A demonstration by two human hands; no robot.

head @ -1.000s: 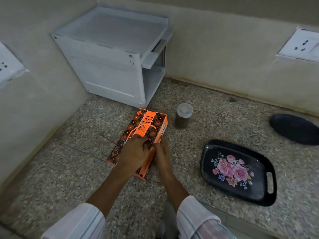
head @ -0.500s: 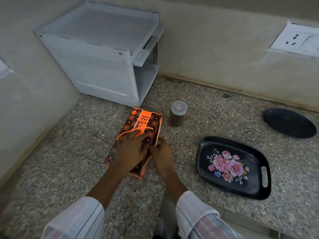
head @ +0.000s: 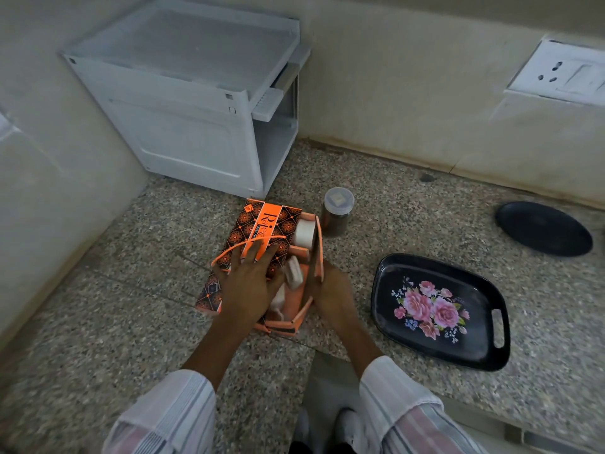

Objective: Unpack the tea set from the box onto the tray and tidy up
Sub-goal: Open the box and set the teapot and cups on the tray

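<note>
An orange and black patterned box (head: 258, 224) lies on the granite counter with its right side flap swung open. White cups (head: 305, 233) show inside the opening. My left hand (head: 248, 283) rests flat on the box top with its fingers spread. My right hand (head: 330, 291) grips the opened orange flap (head: 318, 250) at the box's right edge. A black tray with pink flowers (head: 440, 311) lies to the right of the box with nothing on it.
A small jar with a grey lid (head: 337, 211) stands just behind the box. A black oval plate (head: 543, 228) lies at the far right. A white plastic rack (head: 193, 93) fills the back left corner, and a wall socket (head: 559, 72) sits on the right.
The box's right flap has been pulled open by my right hand, exposing white cups inside. My left hand stays pressed on the top.
</note>
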